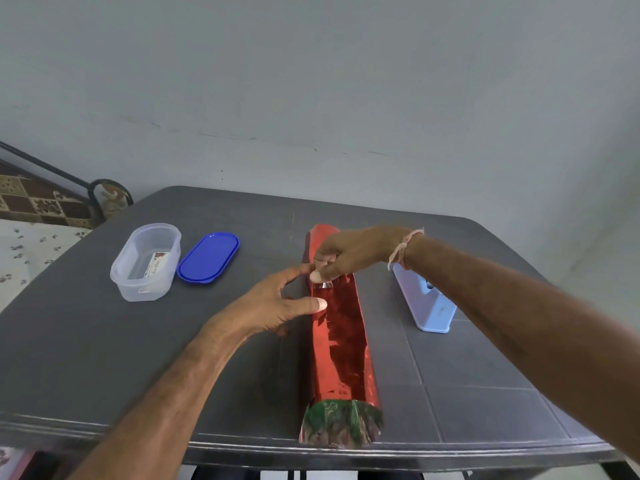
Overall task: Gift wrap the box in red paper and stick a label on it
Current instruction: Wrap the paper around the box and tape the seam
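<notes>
- The grey plastic table [104, 358] carried all items; its near edge ran across the bottom of the view.
- The red paper [343, 348] lay at the table centre as a long wrapped tube running from near to far. The box itself was hidden inside it.
- The near end of the wrap [341, 426] stood open and unfolded at the table edge, showing a crumpled reflective lining.
- Handling judgement: the foil sheet looked light, thin and slippery. It would probably crease easily and spring open along the seam unless held down. The best hold appeared to be flat pressure on the top face beside the seam, not a grasp at the loose ends.
- The left hand [273, 308] was released, with its fingers spread. Its thumb [320, 304] pressed on the left edge of the red paper.
- The right hand [349, 254] reached over the far part of the wrap. Its thumb and fingers pinched a strip of clear tape [323, 285] against the paper, just beyond the left thumb.
- A light blue tape dispenser [427, 306] stood to the right of the wrap, apart from it.
- A clear plastic container [138, 289] stood well to the left, with a printed label [157, 262] lying inside it.
- Its blue lid [209, 257] lay just beside the container.
</notes>
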### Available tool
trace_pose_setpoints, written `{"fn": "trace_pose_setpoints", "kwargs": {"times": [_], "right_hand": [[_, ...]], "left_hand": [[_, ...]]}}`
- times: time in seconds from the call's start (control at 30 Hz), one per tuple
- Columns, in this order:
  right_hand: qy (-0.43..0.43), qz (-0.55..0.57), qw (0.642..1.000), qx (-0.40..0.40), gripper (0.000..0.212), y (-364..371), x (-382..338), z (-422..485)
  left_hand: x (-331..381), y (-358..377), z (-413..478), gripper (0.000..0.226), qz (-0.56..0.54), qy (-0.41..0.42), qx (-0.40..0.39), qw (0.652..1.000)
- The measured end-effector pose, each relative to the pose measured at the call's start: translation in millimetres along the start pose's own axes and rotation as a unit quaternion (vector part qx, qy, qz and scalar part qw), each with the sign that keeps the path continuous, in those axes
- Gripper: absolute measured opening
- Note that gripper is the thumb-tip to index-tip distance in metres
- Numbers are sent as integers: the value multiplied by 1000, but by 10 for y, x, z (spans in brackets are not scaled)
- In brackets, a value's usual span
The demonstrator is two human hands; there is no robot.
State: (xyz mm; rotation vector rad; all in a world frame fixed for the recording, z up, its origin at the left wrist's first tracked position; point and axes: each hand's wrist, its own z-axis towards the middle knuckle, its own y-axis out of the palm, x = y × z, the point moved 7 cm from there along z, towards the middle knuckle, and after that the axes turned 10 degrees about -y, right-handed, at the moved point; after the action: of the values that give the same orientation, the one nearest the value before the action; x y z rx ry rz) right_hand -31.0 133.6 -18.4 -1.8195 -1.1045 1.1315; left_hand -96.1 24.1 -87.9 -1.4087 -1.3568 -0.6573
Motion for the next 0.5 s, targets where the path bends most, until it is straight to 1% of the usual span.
{"fn": "trace_pose_setpoints", "kwargs": {"times": [0.5], "right_hand": [[16,-45,999,13,27,37,11,47]], "left_hand": [[-10,7,10,79,-11,8,-1,1000]]}}
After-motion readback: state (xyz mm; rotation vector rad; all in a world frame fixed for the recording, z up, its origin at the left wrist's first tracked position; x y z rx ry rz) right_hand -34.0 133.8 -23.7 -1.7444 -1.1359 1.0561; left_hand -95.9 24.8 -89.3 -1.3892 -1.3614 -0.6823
